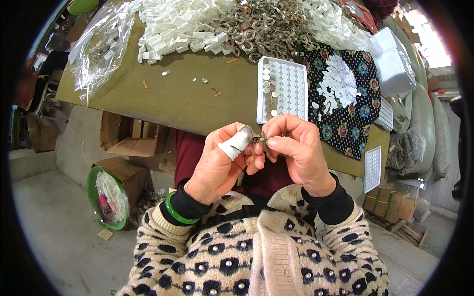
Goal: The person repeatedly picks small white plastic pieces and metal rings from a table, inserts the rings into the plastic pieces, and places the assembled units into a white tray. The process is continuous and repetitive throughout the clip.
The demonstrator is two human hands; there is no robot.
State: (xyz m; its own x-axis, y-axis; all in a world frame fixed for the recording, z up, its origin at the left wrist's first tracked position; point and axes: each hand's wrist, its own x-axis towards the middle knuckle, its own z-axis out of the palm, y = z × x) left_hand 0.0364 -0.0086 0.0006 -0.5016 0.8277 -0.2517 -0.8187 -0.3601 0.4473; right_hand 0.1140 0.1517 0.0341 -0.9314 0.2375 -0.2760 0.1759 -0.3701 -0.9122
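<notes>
Close in front of my body, both hands meet around a small dark metal piece [258,139], too small to tell its exact kind. My left hand [217,158] is closed on its left side; a white wrapping with a dirty grey tip [239,142] covers one digit. My right hand [296,148] pinches the other side between thumb and fingers. Just beyond the hands lies a white plastic tray [291,91] with rows of hollows. Small round silvery pieces [269,96] fill part of its left side. The curled fingers hide part of the held piece.
Heaps of white plastic pieces [182,29] and brownish loop-shaped parts [266,29] cover the table's [173,96] far side. White paper bits [338,81] lie on a patterned cloth [355,133]. Stacked trays [395,61] stand right; a green basin [91,197] sits on the floor left.
</notes>
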